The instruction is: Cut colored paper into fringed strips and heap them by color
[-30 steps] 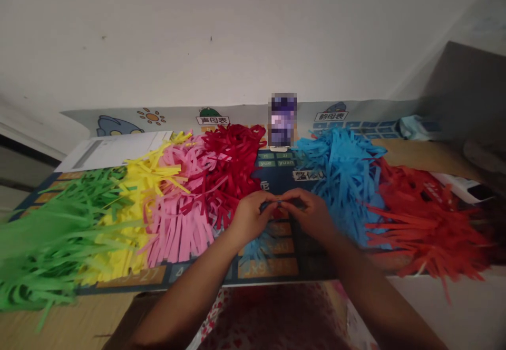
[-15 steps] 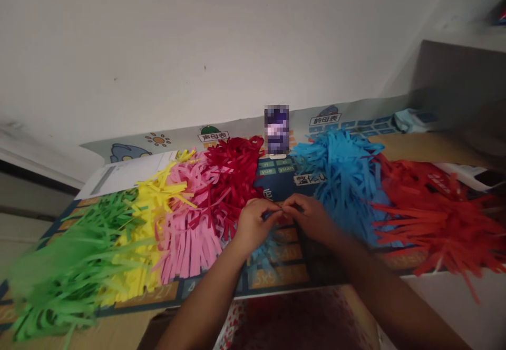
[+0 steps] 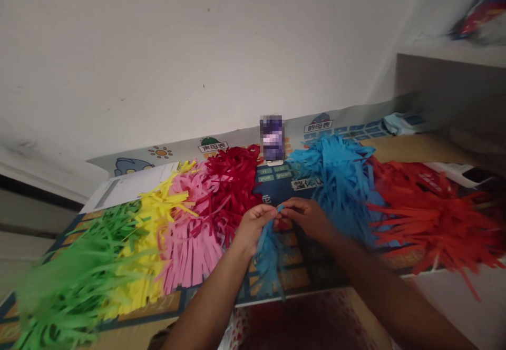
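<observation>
Over the printed mat (image 3: 276, 187), a blue tassel (image 3: 269, 260) is held between the pink fringe (image 3: 190, 258) and the large blue fringe (image 3: 340, 181). Its top is pinched in nearly closed fingertips of both left hand (image 3: 253, 226) and right hand (image 3: 310, 218) — the long axis runs nearward from them, its body nearer the left. The tips are blurred, and the exact grip (small, finger-covered) cannot be made out.

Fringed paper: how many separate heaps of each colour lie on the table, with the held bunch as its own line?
Green heap: 1
Yellow heap: 1
Pink heap: 1
Dark red heap: 1
Blue heap: 1
Orange-red heap: 1
Held blue bunch: 1
Total: 7
</observation>
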A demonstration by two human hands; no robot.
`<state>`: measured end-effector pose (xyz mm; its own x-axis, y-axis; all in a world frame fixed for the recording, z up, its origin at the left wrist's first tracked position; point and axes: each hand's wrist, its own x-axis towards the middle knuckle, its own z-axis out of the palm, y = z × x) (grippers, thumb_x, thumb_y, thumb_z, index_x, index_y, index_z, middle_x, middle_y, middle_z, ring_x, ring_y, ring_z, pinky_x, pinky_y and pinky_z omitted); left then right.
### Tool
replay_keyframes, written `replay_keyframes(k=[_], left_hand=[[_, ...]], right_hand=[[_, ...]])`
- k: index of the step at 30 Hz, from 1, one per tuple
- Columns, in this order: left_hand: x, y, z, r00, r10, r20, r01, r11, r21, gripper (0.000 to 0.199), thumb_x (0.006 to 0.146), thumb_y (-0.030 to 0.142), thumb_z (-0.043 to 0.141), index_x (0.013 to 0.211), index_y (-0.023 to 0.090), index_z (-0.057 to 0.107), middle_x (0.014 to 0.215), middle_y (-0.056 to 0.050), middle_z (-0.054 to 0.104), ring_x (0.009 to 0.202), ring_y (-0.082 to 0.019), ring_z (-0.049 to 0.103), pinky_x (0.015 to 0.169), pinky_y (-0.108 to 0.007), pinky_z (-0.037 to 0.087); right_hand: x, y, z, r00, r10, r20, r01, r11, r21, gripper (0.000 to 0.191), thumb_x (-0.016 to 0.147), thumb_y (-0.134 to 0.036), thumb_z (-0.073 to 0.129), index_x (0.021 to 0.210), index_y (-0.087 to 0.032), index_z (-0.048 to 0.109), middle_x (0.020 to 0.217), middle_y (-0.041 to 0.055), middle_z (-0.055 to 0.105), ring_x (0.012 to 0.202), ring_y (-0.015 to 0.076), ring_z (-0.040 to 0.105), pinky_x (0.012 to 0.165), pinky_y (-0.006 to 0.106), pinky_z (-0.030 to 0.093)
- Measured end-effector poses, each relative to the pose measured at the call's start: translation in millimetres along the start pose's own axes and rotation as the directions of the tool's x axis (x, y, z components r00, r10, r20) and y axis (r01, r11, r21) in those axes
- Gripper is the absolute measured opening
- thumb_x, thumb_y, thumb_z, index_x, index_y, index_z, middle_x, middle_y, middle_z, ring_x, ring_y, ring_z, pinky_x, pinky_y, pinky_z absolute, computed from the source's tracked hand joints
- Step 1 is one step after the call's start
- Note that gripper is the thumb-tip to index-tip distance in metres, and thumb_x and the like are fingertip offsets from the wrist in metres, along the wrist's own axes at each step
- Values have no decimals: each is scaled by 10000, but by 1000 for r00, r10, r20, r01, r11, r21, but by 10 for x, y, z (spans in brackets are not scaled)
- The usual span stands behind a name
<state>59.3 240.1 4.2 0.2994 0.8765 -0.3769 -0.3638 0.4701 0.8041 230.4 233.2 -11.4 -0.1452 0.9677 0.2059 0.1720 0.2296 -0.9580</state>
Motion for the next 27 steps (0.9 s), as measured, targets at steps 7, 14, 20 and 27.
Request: replay_keyframes(k=[7, 14, 20, 27], left_hand=[[19, -19, -31, 1000, -20, 8, 20, 1000, -15, 399, 477, 321, 919, 727, 113, 688, 671, -26, 710, 538, -79, 609, 543, -178, 486], [-5, -92, 21, 949, 315, -9, -299, 909, 290, 259, 652, 348, 799, 778, 158, 677, 694, -7, 684, 629, -124, 626, 628, -236, 496], [-67, -121, 59, 679, 720, 144, -606, 438, 664, 96, 814, 201, 634, 769, 203, 718, 773, -28, 711, 760, -150, 648, 722, -260, 515], [-72, -118, 36, 676, 720, 158, -584, 392, 711, 87, 822, 185, 634, 801, 203, 717, 819, -37, 721, 779, -152, 667, 727, -263, 539]], right_hand=[[-7, -11, -19, 999, -26, 19, 27, 998, -51, 192, 862, -360, 613, 895, -232, 752, 861, 20, 710, 822, 167, 656, 721, 264, 502], [-41, -23, 50, 988, -92, -121, 69, 982, -178, 138, 817, -299, 607, 780, -218, 712, 761, 12, 688, 728, 165, 637, 672, 274, 492], [-106, -58, 173, 959, -190, -212, 120, 944, -306, 142, 837, -256, 564, 752, -211, 668, 722, 17, 649, 684, 162, 604, 659, 286, 471], [-115, -78, 186, 948, -225, -224, 136, 925, -354, 129, 843, -249, 556, 775, -223, 663, 744, 23, 662, 713, 179, 609, 702, 323, 477]])
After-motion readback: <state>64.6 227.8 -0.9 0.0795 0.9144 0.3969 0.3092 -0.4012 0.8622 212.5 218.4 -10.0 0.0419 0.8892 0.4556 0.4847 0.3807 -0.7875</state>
